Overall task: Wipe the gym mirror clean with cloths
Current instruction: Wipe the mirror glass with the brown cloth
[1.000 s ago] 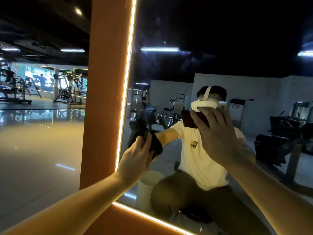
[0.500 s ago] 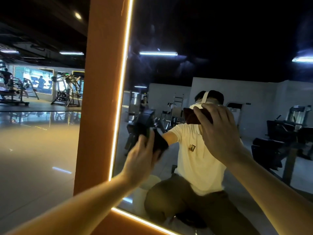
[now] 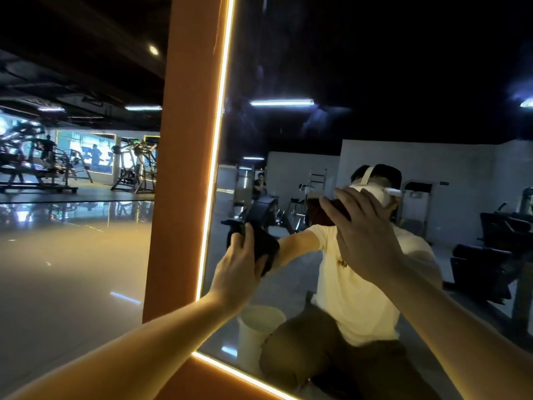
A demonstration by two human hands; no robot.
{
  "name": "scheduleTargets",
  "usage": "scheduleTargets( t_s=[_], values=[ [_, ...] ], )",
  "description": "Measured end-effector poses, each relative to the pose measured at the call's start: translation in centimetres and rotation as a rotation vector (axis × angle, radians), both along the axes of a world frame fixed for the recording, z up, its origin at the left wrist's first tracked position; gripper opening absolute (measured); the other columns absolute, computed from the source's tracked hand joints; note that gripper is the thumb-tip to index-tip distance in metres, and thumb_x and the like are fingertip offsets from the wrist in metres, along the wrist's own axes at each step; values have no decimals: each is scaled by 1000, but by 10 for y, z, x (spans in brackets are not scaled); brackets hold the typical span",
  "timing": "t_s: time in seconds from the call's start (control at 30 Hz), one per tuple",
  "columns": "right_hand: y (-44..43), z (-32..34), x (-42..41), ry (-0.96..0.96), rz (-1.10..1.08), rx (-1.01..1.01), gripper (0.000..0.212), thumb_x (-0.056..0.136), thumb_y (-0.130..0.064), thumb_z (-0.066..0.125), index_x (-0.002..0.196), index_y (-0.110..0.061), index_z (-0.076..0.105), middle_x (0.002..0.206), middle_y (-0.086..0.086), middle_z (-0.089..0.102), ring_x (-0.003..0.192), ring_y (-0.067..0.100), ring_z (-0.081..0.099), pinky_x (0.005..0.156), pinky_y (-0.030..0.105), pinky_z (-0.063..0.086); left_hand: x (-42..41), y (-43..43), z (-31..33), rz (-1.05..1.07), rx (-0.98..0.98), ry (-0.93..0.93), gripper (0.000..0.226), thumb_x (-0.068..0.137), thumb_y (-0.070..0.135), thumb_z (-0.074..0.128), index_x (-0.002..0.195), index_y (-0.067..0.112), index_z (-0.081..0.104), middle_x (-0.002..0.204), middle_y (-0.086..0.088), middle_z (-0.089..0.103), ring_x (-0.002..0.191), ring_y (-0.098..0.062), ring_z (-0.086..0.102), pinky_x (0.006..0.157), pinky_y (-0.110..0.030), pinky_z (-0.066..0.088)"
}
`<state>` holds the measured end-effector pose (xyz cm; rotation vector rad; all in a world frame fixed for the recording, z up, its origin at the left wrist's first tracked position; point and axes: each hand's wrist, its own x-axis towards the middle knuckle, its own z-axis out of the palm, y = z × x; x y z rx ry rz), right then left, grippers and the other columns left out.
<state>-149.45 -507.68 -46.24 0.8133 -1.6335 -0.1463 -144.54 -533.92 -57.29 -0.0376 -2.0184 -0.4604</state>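
The gym mirror (image 3: 375,82) fills the right side, set in an orange frame (image 3: 184,140) with a lit strip along its edge. My left hand (image 3: 239,272) grips a black cloth (image 3: 264,246) and holds it against the glass near the lower left corner. Higher and to the right, my right hand (image 3: 366,235) presses a dark red cloth (image 3: 320,215) flat on the glass with its fingers spread. Most of that cloth is hidden under the hand. Faint smears show on the upper glass.
The mirror reflects a crouching person in a pale shirt and a white bucket (image 3: 259,327) beside them. Gym machines (image 3: 135,168) stand far left beyond a glossy floor (image 3: 72,269). Reflected machines appear at the right.
My left hand has slid the black cloth slightly right, away from the lit edge. My right hand stays pressed at about the same spot. The view has shifted a little.
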Motion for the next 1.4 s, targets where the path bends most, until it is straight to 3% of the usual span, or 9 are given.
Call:
scheduleTargets(
  t_s=[0.2, 0.43, 0.6, 0.7, 0.9, 1.0, 1.17, 1.3, 1.4],
  values=[
    [4, 2, -2, -27, -18, 44, 88, 67, -8, 87, 147, -11, 51, 149, 20, 49, 142, 38, 35, 118, 53, 22, -5, -16, 87, 129, 385, 30, 66, 110, 29, 45, 164, 4, 17, 140, -23, 37, 115, -40, 58, 94, -40, 52],
    [-9, 5, -6, 75, 35, 39, 79, 72, 0, 81, 145, -8, 51, 144, 21, 50, 137, 40, 39, 117, 57, 30, 6, -10, -14, 14, -105, 33, 75, 102, 35, 54, 163, 6, 22, 132, -24, 49, 98, -36, 66, 76, -41, 60],
    [-19, 44, -15, 160, 58, 75, 85, 67, -1, 83, 144, -11, 47, 141, 21, 54, 135, 39, 42, 116, 53, 27, -28, -33, 166, 178, 92, 231, 71, 106, 41, 48, 163, 8, 21, 147, -23, 38, 127, -42, 49, 101, -52, 49],
    [-27, 73, -21, 188, 63, 86, 81, 72, -4, 77, 146, -11, 44, 144, 22, 51, 137, 41, 44, 117, 57, 29, -41, -42, 229, 272, 64, 358, 69, 107, 45, 44, 161, 5, 27, 138, -22, 44, 120, -38, 52, 99, -48, 49],
    [-39, 154, -25, 192, 64, 2, 66, 83, -6, 62, 148, -8, 48, 148, 25, 48, 140, 42, 41, 120, 58, 28, -33, -27, 98, 183, -304, 357, 67, 108, 45, 33, 157, -1, 35, 114, -23, 53, 83, -32, 53, 70, -44, 51],
    [-39, 190, -21, 184, 58, 49, 59, 88, -5, 52, 146, -8, 50, 146, 24, 50, 139, 42, 44, 120, 58, 29, -32, -46, 131, 310, -363, 378, 65, 110, 49, 30, 157, 3, 35, 114, -23, 55, 92, -31, 49, 75, -46, 47],
    [-37, 241, -18, 147, 49, 97, 69, 77, -2, 69, 144, -9, 52, 145, 23, 52, 137, 42, 46, 118, 60, 31, -46, -40, 284, 385, -56, 429, 60, 107, 41, 39, 154, 4, 43, 146, -28, 45, 125, -43, 47, 103, -54, 44],
    [-37, 273, -18, 158, 78, 135, 70, 75, -3, 71, 142, -7, 53, 141, 25, 53, 134, 42, 44, 117, 56, 26, -51, -5, 220, 179, -74, 386, 67, 105, 24, 43, 160, -7, 19, 167, -29, 17, 155, -43, 21, 123, -58, 27],
    [-35, 297, -17, 142, 79, 194, 65, 78, -6, 63, 142, -6, 55, 140, 25, 55, 133, 43, 46, 117, 54, 23, -28, 14, 155, 81, -87, 237, 67, 109, 33, 34, 162, -2, 12, 170, -24, 10, 158, -39, 13, 123, -61, 28]
  ],
)
